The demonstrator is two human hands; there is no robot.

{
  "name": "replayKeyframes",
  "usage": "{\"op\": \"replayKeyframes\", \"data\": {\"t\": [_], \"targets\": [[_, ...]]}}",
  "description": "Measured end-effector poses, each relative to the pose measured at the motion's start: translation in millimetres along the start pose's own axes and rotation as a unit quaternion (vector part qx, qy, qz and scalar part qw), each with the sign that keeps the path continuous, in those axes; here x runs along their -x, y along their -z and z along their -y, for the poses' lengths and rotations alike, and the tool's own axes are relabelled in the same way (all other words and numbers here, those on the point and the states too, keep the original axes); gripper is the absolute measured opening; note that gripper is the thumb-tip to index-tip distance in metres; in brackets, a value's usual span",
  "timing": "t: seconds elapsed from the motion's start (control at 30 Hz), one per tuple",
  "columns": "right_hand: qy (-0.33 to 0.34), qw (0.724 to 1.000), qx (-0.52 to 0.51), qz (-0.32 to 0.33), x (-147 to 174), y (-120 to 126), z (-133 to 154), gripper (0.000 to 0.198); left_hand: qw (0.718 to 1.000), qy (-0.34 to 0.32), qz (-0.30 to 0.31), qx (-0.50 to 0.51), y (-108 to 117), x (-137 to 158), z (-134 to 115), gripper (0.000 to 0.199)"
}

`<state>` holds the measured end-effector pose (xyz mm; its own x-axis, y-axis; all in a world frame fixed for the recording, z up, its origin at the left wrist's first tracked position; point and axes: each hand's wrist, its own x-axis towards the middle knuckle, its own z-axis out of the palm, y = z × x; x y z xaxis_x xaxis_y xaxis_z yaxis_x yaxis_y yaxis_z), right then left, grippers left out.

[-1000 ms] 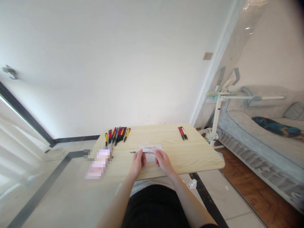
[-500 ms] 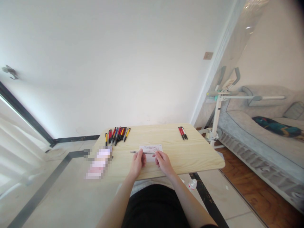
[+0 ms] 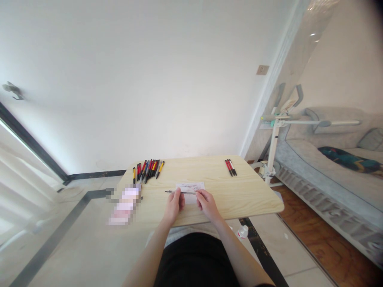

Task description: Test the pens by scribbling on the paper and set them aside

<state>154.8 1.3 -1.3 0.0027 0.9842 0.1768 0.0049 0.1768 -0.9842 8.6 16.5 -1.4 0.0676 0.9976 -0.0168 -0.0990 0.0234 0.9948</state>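
Note:
A thin, greyish pen lies level between my two hands above the table. My left hand is closed around its left part, and the dark, narrow end sticks out past the thumb. At the other end, the fingertips of my right hand pinch it; that tip is mostly hidden. Directly beneath the pen is a white sheet of paper with dark and reddish marks, too small to read.
Several red, yellow, blue and black pens lie bunched at the table's back left. At the back right are a few red and white pens. A blurred-out pinkish patch covers the left edge. Below stands a white bottle.
The right hand's fingers have shifted slightly at the pen's right end. Both hands keep hold of the pen, and the other pens lie where they were.

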Motion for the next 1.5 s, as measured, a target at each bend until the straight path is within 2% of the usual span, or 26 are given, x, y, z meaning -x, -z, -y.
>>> {"op": "replayKeyframes", "data": {"t": [0.3, 0.77, 1.5], "targets": [[-0.006, 1.0, -0.026, -0.008, 0.3, 0.4, -0.5, 0.028, 0.999, 0.006, -0.006, 0.04, 0.4, -2.5, 3.8, 0.047], [0.009, 0.999, 0.052, -0.01, -0.2, -0.9, -3.4, 0.043, 0.997, 0.003, 0.014, 0.07, 0.9, -1.2, 3.3, 0.047], [0.032, 0.999, 0.032, -0.004, 0.5, 1.9, -3.8, 0.028, 0.998, -0.006, -0.001, 0.067, 1.4, -1.2, 6.0, 0.044]]}}
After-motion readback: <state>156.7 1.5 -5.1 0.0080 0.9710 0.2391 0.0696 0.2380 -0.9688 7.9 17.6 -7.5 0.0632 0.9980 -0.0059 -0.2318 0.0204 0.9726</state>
